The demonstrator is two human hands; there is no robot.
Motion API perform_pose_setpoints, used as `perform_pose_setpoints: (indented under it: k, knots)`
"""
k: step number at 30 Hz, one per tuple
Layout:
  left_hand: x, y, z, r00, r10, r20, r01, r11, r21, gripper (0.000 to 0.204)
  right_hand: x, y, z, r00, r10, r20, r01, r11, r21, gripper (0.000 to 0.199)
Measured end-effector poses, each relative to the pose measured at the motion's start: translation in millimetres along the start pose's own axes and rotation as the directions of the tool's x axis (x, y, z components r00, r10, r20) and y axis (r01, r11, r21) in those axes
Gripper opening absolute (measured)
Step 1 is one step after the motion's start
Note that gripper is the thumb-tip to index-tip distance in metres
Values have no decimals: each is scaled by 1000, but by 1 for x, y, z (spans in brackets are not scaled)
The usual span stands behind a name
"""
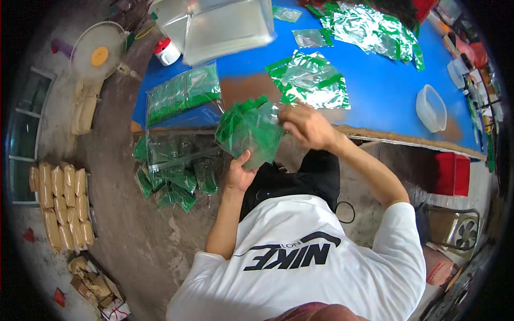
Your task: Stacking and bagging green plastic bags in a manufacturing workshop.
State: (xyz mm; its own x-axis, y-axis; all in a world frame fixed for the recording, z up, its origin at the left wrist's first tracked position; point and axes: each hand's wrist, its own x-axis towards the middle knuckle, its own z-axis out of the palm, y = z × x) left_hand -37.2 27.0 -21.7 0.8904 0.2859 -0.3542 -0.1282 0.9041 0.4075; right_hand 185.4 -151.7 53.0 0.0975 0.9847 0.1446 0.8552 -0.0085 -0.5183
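In front of my body I hold a fanned bunch of clear plastic bags with green edges (250, 131). My left hand (242, 172) grips the bunch from below, its thumb lying over the front. At the bunch's right side is my right hand (309, 126), its fingers curled in a pinch at the bags' edge. Just beyond it, a loose pile of shiny green-edged bags (308, 80) lies on the blue table (375, 96). Left of the bunch, a large clear bag packed with rows of green-edged packets (184, 91) rests at the table's near edge.
Green packets in clear bags (174, 179) hang or lie below the table's left edge. Large clear sheets (230, 32), a red-and-white container (166, 52), another shiny bag pile (369, 29) and a plastic tub (431, 108) are on the table. A fan (99, 53) stands left.
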Motion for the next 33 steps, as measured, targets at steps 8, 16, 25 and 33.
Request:
perform_pose_setpoints:
  k: [8, 16, 25, 33]
  knots:
    - [2, -4, -20, 989, 70, 129, -61, 995, -73, 60, -8, 14, -1, 991, 8, -133, -36, 976, -215, 61]
    - [-3, 1, -61, 997, 35, 72, -33, 999, -26, 63, -9, -7, 11, 938, 92, -335, -229, 890, -395, 70]
    - [-15, -10, -51, 903, 15, 429, 93, 969, -230, 69, -8, -27, 34, 552, 268, -790, -87, 960, 265, 19]
    - [2, -19, -14, 978, 94, 187, -48, 971, -233, 56, 26, -86, 50, 645, 724, -244, 105, 232, 967, 24]
